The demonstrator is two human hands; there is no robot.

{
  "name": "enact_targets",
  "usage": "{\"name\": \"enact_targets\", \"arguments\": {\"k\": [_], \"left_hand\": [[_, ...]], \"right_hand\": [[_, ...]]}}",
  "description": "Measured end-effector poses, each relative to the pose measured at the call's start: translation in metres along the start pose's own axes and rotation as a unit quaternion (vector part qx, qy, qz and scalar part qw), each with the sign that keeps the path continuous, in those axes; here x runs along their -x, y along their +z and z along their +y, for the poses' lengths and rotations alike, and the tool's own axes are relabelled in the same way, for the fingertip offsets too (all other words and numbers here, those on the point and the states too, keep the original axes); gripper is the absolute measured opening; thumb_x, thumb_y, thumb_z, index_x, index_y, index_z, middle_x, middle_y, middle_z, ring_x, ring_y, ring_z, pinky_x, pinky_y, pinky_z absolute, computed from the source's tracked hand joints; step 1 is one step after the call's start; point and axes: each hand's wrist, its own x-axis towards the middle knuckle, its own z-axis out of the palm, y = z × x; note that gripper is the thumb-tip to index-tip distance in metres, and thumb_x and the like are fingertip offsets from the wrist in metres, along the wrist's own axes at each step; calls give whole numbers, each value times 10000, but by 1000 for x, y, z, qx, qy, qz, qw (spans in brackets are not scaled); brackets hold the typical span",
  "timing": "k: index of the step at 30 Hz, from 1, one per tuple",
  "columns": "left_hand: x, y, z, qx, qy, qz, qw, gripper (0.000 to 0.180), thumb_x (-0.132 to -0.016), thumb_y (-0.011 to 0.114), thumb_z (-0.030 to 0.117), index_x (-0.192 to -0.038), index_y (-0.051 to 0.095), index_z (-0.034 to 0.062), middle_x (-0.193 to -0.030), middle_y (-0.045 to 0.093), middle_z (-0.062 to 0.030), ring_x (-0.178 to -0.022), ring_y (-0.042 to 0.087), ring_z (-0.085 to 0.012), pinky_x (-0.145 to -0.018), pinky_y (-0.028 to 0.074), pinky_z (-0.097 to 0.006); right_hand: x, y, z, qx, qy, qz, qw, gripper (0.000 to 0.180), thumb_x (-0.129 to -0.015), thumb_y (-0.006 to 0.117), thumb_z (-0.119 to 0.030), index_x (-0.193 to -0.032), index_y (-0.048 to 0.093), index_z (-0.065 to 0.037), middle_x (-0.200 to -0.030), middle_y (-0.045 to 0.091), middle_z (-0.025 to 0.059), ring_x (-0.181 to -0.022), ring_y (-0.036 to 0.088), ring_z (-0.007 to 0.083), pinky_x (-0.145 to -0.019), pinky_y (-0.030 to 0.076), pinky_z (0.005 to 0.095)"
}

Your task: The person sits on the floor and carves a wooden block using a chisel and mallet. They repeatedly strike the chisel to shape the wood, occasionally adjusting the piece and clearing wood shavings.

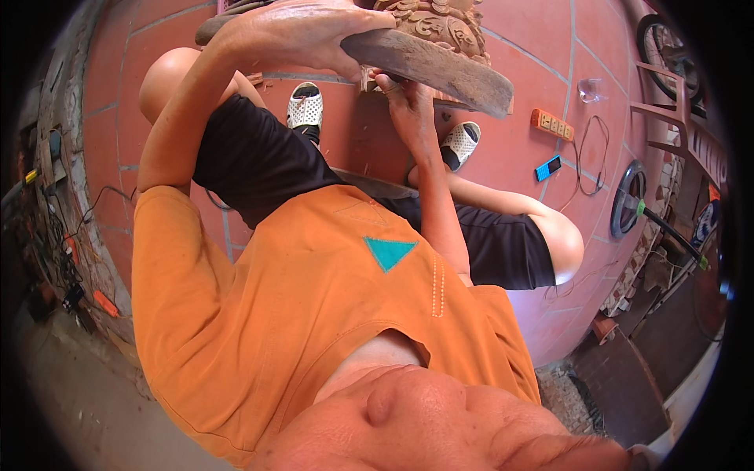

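Observation:
Between my feet stands a carved wooden block with raised curling relief, cut off by the top edge. A thick, worn grey-brown wooden bar slants across in front of it; I cannot tell if the two are joined. My left hand is closed around the bar's left end, its fingers partly hidden. Below the bar, my right hand has its fingers bent and pressed together near its underside. Whatever those fingers hold is hidden by the bar.
Red floor tiles lie around. To the right are an orange power strip with a cord, a blue phone, a clear cup, a black wheel and a plastic chair. Wood chips lie near my left foot.

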Motion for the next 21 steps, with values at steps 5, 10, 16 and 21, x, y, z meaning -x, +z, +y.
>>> {"name": "enact_targets", "arguments": {"k": [5, 10, 16, 21], "left_hand": [[-8, 12, -14, 17, 78, 53, 995, 576, -822, 774, 334, -1256, 571, 14, -824, 677, -238, -798, 693, -405, -694, 518, -482], [-3, 7, -8, -10, 15, 35, 999, 545, -819, 779, 339, -1232, 593, 35, -847, 684, -229, -811, 691, -408, -705, 516, -486], [-7, 11, -22, 32, 33, 119, 992, 548, -816, 797, 335, -1240, 604, 46, -922, 694, -236, -880, 696, -393, -777, 530, -468], [-12, 22, -25, 150, 82, 192, 966, 641, -799, 844, 274, -1327, 581, 26, -1057, 710, -229, -992, 708, -316, -890, 538, -422]], "right_hand": [[0, -3, -4, -46, -4, 2, 999, 188, -1012, 633, -43, -1197, 616, -12, -1135, 678, 66, -1074, 626, 169, -957, 494, 330], [-5, -14, -7, -51, 57, 10, 997, 218, -1007, 646, -50, -1217, 607, -6, -1127, 684, 84, -1035, 662, 174, -947, 528, 341], [-10, -47, -8, 0, 18, 103, 995, 151, -1013, 637, -55, -1147, 568, -43, -1087, 686, 82, -1004, 703, 189, -933, 570, 326], [-15, -54, -32, -151, 53, 146, 976, 234, -1004, 647, -33, -1206, 532, -66, -1045, 663, 54, -963, 693, 199, -911, 565, 331]]}}
